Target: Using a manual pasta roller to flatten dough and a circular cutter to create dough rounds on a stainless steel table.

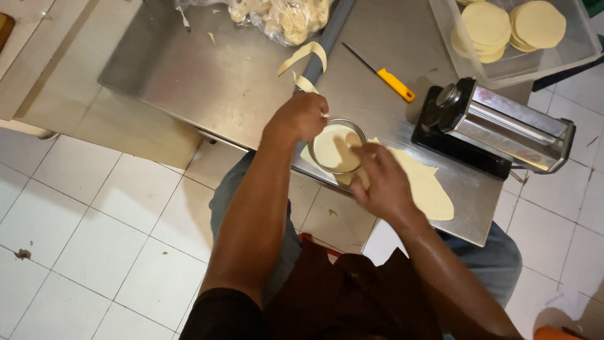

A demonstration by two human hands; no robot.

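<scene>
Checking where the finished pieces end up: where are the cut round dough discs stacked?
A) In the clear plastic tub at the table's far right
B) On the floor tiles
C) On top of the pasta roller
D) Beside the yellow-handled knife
A: the round dough discs sit in stacks inside the clear plastic tub, beyond the pasta roller.

Yellow-handled knife (385, 73), pasta roller (503, 126), tub (440, 25) of discs, perhaps dough

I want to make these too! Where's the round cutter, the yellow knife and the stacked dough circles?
round cutter (358, 129): head view, on its metal rim.
yellow knife (396, 84): head view, on its yellow handle.
stacked dough circles (540, 24): head view, on the top disc.
</scene>
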